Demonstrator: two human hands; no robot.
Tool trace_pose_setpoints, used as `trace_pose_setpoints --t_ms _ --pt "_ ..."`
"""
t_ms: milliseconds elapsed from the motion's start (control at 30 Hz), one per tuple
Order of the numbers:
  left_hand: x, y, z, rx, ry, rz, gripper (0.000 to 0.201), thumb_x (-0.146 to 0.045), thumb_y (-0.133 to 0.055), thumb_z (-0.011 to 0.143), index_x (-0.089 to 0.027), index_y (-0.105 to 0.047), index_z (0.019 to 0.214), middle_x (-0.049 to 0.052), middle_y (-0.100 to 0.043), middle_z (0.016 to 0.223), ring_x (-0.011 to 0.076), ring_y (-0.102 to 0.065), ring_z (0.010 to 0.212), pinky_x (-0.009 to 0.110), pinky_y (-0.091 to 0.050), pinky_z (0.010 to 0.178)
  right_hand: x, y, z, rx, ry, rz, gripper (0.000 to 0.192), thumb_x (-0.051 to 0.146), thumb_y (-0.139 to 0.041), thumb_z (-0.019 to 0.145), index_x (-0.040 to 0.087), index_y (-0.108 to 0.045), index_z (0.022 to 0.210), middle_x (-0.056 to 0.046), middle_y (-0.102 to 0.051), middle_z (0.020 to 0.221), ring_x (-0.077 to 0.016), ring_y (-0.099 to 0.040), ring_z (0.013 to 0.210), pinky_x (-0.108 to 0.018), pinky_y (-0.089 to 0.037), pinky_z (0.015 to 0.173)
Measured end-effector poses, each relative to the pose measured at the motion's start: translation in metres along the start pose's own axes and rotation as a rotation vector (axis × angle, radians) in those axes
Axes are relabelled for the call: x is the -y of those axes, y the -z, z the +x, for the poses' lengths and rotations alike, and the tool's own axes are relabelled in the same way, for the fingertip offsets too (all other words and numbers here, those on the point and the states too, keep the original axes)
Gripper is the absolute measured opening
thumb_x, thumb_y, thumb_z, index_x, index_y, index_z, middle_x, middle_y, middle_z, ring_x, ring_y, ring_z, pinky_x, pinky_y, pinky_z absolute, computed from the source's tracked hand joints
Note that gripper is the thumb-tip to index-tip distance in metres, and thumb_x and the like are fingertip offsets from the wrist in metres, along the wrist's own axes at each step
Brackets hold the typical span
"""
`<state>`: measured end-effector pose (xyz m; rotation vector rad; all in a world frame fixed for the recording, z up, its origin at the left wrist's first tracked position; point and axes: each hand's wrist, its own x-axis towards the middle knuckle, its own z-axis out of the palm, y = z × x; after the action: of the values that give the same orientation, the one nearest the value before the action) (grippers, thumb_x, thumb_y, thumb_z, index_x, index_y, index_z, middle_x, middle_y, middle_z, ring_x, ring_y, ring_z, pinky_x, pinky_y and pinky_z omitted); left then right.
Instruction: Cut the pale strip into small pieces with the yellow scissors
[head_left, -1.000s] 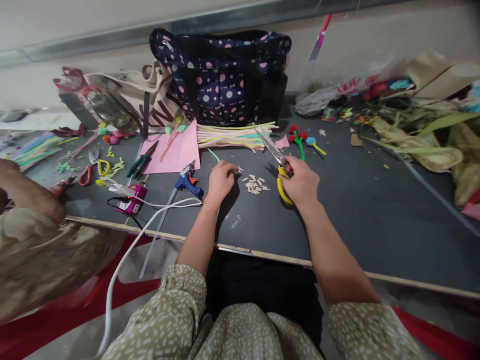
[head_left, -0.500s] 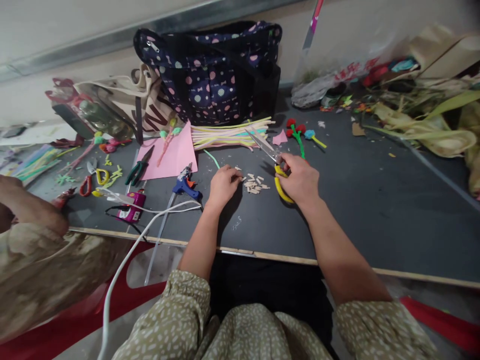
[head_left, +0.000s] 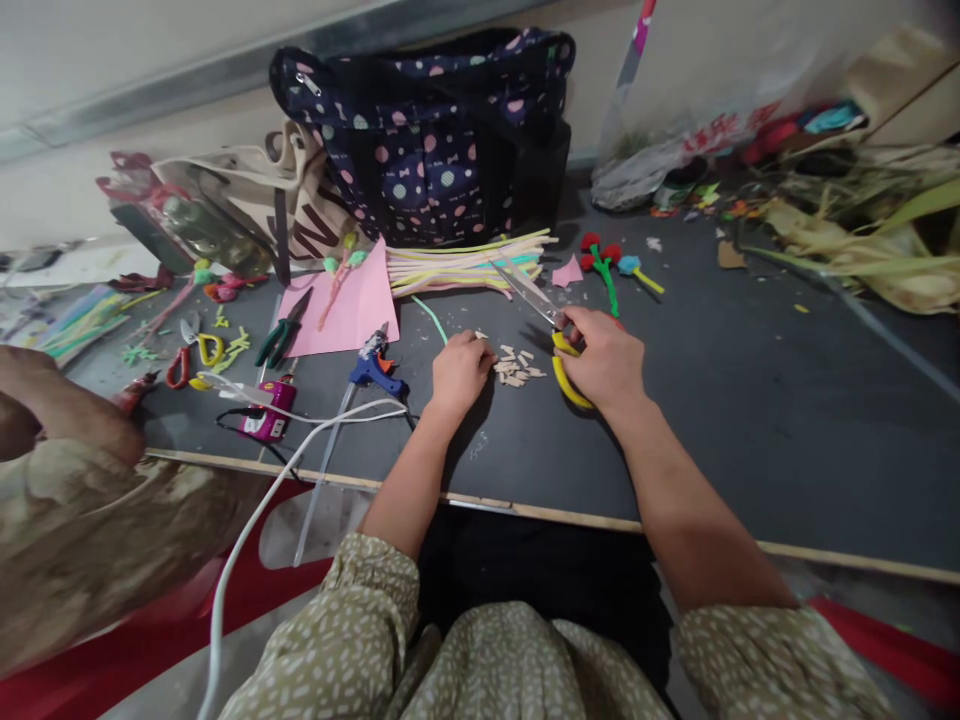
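Left of the small cream cut pieces (head_left: 514, 367): left hand (head_left: 460, 374), partly curled; cannot tell if it grips anything
Right of them: right hand (head_left: 604, 362), wrapped round yellow-handled steel scissors (head_left: 553, 318)
Behind them: bundled long pastel stems (head_left: 461, 266)

Craft workshop, dark worktable (head_left: 750, 430), glue gun (head_left: 377, 375), yellow-handled scissors (head_left: 546, 308), pipe cleaners (head_left: 450, 267)

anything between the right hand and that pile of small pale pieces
Only the yellow-handled scissors that the right hand holds: their handles lie on the side toward the small pale pieces. Nothing else visible stands between.
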<state>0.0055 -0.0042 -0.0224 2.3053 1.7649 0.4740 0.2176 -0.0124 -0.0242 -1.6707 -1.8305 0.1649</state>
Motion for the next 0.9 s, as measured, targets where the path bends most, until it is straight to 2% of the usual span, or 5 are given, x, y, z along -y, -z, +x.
trace_pose_setpoints --t_ms 200,400,500,700,900 --pt "0.003 0.001 0.002 -0.073 0.043 -0.252 0.009 -0.023 -0.06 0.084 -0.02 -0.065 0.077 0.004 -0.062 0.087 0.0164 -0.057 0.079 0.028 -0.043 0.071 0.001 0.0 0.0 -0.005 0.003 0.015 0.031 0.023 -0.06 0.073 0.027 -0.063 0.104 0.001 -0.064 0.083 -0.0157 -0.06 0.076 -0.027 -0.04 0.064" --pt "0.006 0.011 0.005 -0.073 0.256 -1.251 0.023 -0.039 -0.07 0.077 -0.018 -0.063 0.08 0.0 -0.062 0.074 0.0075 -0.051 0.058 0.02 -0.042 0.053 0.004 0.001 -0.003 -0.021 0.031 0.009 0.028 0.023 -0.061 0.073 0.027 -0.062 0.101 0.001 -0.064 0.083 -0.0161 -0.06 0.078 -0.027 -0.041 0.064" --pt "0.004 0.016 0.005 -0.094 0.335 -1.579 0.029 -0.036 -0.08 0.066 -0.018 -0.062 0.079 -0.001 -0.063 0.075 0.006 -0.056 0.061 0.018 -0.047 0.055 0.009 0.002 -0.005 -0.026 0.064 0.033 0.032 0.02 -0.061 0.072 0.027 -0.061 0.103 0.002 -0.066 0.087 -0.016 -0.061 0.082 -0.027 -0.042 0.067" --pt "0.003 0.022 0.005 -0.216 0.369 -1.725 0.037 -0.029 -0.081 0.067 -0.021 -0.066 0.1 -0.003 -0.062 0.077 0.0045 -0.06 0.066 0.018 -0.054 0.069 0.018 0.002 -0.009 0.009 0.091 0.046 0.033 0.02 -0.058 0.073 0.026 -0.062 0.106 -0.001 -0.068 0.093 -0.0175 -0.063 0.085 -0.028 -0.045 0.069" --pt "0.003 0.024 0.005 -0.265 0.378 -1.718 0.026 -0.029 -0.078 0.071 -0.021 -0.066 0.093 -0.004 -0.06 0.074 0.0052 -0.062 0.069 0.02 -0.055 0.076 0.02 -0.001 -0.013 0.028 0.146 0.041 0.038 0.019 -0.055 0.075 0.025 -0.061 0.113 -0.002 -0.07 0.095 -0.0181 -0.064 0.088 -0.029 -0.047 0.072"
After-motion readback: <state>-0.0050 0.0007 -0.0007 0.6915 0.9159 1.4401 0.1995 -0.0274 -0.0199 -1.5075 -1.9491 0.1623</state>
